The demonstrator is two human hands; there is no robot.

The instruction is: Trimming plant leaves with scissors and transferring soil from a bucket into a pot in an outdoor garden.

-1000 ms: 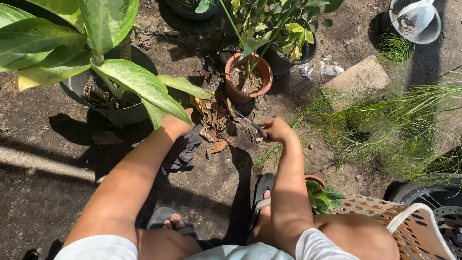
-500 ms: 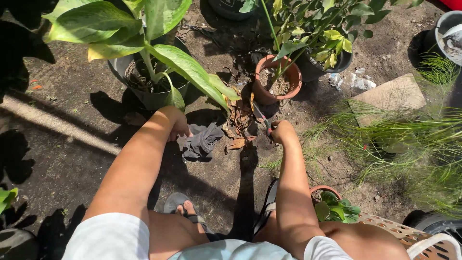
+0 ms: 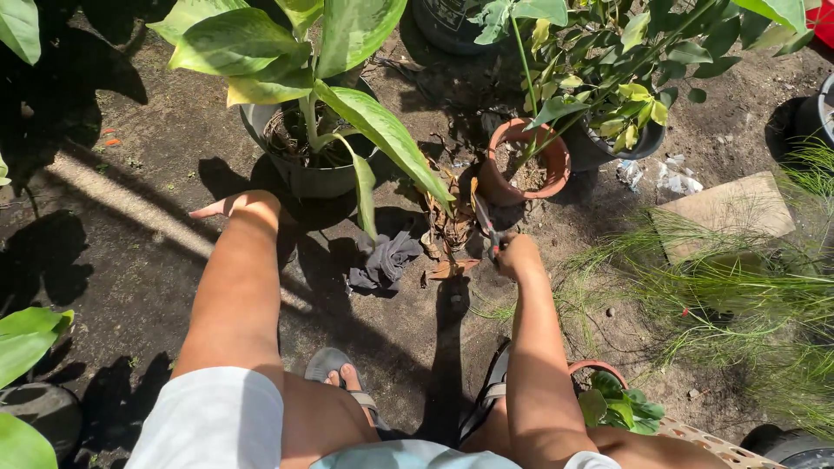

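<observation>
The left hand (image 3: 246, 207) was drawn away from the crumpled dark grey cloth (image 3: 383, 260), beside which it had lain, and was moved to the left of the frame, where it was spread open over bare soil, just below the grey plastic pot of the broad-leaved green plant (image 3: 308, 165). The right hand (image 3: 518, 255) was kept closed around the dark-handled garden shears (image 3: 485, 222). The view was shifted, so that everything was carried rightward and downward in the frame.

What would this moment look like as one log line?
right hand: grips shears over dry leaves | left hand: empty, open near grey pot | grey cloth: on soil
</observation>
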